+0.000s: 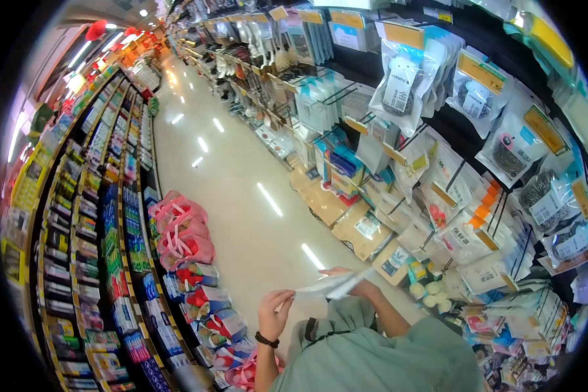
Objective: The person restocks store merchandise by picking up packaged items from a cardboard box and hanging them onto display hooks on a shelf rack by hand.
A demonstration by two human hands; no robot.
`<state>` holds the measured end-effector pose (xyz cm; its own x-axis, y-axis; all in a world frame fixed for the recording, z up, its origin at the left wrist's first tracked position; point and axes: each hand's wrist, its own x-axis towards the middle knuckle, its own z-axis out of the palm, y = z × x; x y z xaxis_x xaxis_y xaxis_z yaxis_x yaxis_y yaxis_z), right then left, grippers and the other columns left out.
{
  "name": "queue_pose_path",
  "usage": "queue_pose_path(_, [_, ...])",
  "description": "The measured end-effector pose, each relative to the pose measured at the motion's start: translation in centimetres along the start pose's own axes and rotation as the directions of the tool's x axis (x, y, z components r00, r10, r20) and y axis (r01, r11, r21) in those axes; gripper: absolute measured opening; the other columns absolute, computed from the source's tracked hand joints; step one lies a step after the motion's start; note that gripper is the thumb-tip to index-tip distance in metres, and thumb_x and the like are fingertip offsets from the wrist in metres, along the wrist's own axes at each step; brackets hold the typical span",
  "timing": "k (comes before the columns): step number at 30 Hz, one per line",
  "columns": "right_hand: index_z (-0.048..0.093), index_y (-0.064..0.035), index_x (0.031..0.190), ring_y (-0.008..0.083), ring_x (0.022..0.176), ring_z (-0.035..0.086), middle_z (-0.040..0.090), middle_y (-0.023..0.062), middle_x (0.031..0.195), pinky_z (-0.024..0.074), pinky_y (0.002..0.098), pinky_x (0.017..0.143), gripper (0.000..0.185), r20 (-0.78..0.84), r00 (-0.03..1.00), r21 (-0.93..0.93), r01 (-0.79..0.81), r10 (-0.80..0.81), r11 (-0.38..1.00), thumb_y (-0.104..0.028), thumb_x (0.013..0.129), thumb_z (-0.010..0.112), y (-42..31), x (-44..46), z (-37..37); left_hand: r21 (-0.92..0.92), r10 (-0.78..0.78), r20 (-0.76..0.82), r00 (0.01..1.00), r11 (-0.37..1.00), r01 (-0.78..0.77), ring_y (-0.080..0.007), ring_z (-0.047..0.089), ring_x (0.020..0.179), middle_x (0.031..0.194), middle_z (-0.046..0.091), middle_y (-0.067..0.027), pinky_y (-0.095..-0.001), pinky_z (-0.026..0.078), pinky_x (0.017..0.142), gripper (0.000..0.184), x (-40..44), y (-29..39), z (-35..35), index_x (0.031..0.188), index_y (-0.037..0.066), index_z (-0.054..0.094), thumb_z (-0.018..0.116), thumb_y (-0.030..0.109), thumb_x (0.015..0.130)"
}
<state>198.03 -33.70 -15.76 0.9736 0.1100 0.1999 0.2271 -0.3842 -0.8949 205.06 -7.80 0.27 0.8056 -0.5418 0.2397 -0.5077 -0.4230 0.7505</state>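
In front of my body I hold a thin, flat white packet [330, 287], seen nearly edge-on, so its print cannot be read. My left hand [276, 312], with a dark beaded bracelet at the wrist, pinches the packet's left end. At the other end, my right hand [359, 286] grips it, its fingers partly hidden behind the white sheet. The packet is over the aisle floor [242, 215], apart from the shelves on both sides.
Hanging clear bags with dark scouring pads [398, 81] fill the upper right rack. Wooden cutting boards [362, 228] stand low on the right. Shelves of boxed goods [114, 228] line the left, with pink bags [179, 228] at their foot. The aisle runs away ahead.
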Motion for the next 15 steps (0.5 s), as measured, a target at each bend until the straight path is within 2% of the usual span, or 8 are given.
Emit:
queue_pose_path(2, [0.058,-0.007,0.133,0.0231,0.097,0.065,0.066,0.0143,0.107,0.0517,0.0328,0.087,0.044,-0.069,0.981,0.109,-0.171,0.179,0.979,-0.018,0.091,0.067,0.5,2.1,-1.0,-0.039,-0.019,-0.008,1.0,0.999,0.019,-0.0277,0.067,0.088,0.096,0.071,-0.0123,-0.0344,0.051,0.079,0.015,3.5,-0.3,0.4,0.097,0.004,0.073,0.071,0.003,0.082])
queue_pose_path(4, [0.061,-0.0046,0.128,0.0216,0.091,0.066,0.067,0.0134,0.101,0.0531,0.0319,0.084,0.038,-0.086,0.912,0.272,-0.365,0.401,0.89,-0.019,0.093,0.067,-2.2,4.1,-3.7,-0.116,-0.042,0.002,0.999,0.992,0.042,-0.0243,0.067,0.086,0.096,0.071,-0.0118,-0.032,0.052,0.078,0.015,6.9,-1.3,0.9,0.098,0.002,0.073,0.071,0.003,0.083])
queue_pose_path(6, [0.064,-0.0022,0.122,0.0178,0.087,0.066,0.068,0.0108,0.097,0.0536,0.0308,0.08,0.033,-0.155,0.895,0.302,-0.36,0.418,0.883,-0.019,0.094,0.066,-0.5,5.0,-4.5,-0.234,-0.087,0.052,0.995,0.967,0.097,-0.0197,0.067,0.085,0.094,0.072,-0.0105,-0.0293,0.051,0.077,0.015,9.4,-4.0,2.5,0.099,0.0,0.072,0.071,0.003,0.084])
queue_pose_path(7, [0.065,-0.0009,0.119,0.0159,0.085,0.066,0.069,0.0095,0.095,0.0539,0.0303,0.078,0.03,-0.186,0.882,0.316,-0.364,0.434,0.876,-0.019,0.095,0.065,0.0,5.1,-5.0,-0.362,-0.169,0.093,0.981,0.912,0.192,-0.0178,0.067,0.085,0.094,0.071,-0.0095,-0.0285,0.051,0.077,0.015,10.7,-5.5,3.6,0.1,-0.002,0.071,0.071,0.004,0.086])
queue_pose_path(9, [0.065,-0.0005,0.12,0.0125,0.09,0.063,0.069,0.0066,0.1,0.0527,0.0291,0.081,0.028,-0.189,0.872,0.438,-0.336,0.451,0.834,-0.015,0.096,0.064,1.1,5.6,-6.1,-0.573,-0.321,0.215,0.922,0.723,0.386,-0.0141,0.065,0.086,0.092,0.071,-0.0074,-0.0269,0.051,0.078,0.016,13.4,-8.1,5.5,0.102,-0.005,0.07,0.069,0.004,0.089])
queue_pose_path(10, [0.064,-0.0002,0.12,0.0108,0.092,0.062,0.069,0.0052,0.103,0.052,0.0284,0.082,0.028,-0.192,0.868,0.496,-0.317,0.458,0.808,-0.013,0.096,0.063,1.3,6.1,-6.8,-0.588,-0.307,0.29,0.906,0.69,0.422,-0.011,0.063,0.086,0.092,0.069,-0.0045,-0.0253,0.05,0.076,0.02,15.5,-7.9,5.8,0.107,-0.006,0.069,0.067,0.006,0.092])
queue_pose_path(15, [0.065,0.0022,0.119,0.0087,0.095,0.06,0.068,0.0022,0.103,0.049,0.026,0.082,0.029,-0.336,0.675,0.665,-0.325,0.657,0.673,-0.017,0.097,0.064,2.5,10.1,-9.0,-0.598,-0.297,0.461,0.837,0.592,0.54,-0.0083,0.06,0.082,0.093,0.069,-0.0029,-0.0235,0.047,0.075,0.024,24.3,-13.0,11.6,0.113,-0.005,0.068,0.067,0.007,0.092])
